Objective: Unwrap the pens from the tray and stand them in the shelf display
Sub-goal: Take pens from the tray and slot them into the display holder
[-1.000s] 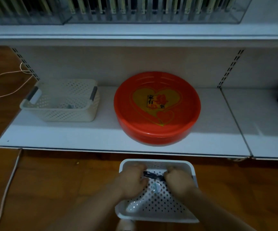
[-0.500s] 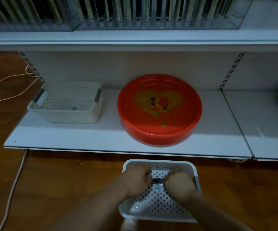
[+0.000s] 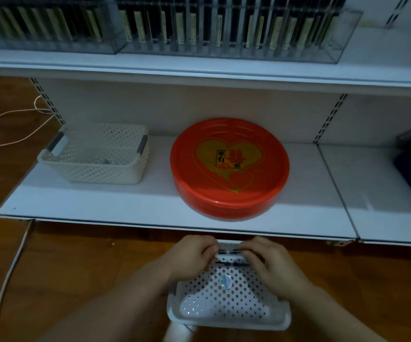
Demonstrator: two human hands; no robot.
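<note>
Wood floor below shelf (image 3: 125,206) | tray (image 3: 226,314) at 6 o'clock | left hand (image 3: 192,257) and right hand (image 3: 271,265) pinch pens (image 3: 229,253) over its 12 o'clock rim | risk: wrap tears suddenly, pens scatter past tray | display (image 3: 224,28) at 12 o'clock

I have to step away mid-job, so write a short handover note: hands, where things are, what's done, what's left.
Left hand: grips the left end of the pen bundle.
Right hand: grips its right end.
Bundle: dark pens held level between the hands, over the far end of the white tray on the floor.
Display: clear dividers on the top shelf, straight ahead.
Done: bundle is out of the tray. Whether the wrap is off, I can't tell.
Left: finish unwrapping, stand the pens in the display.
</note>
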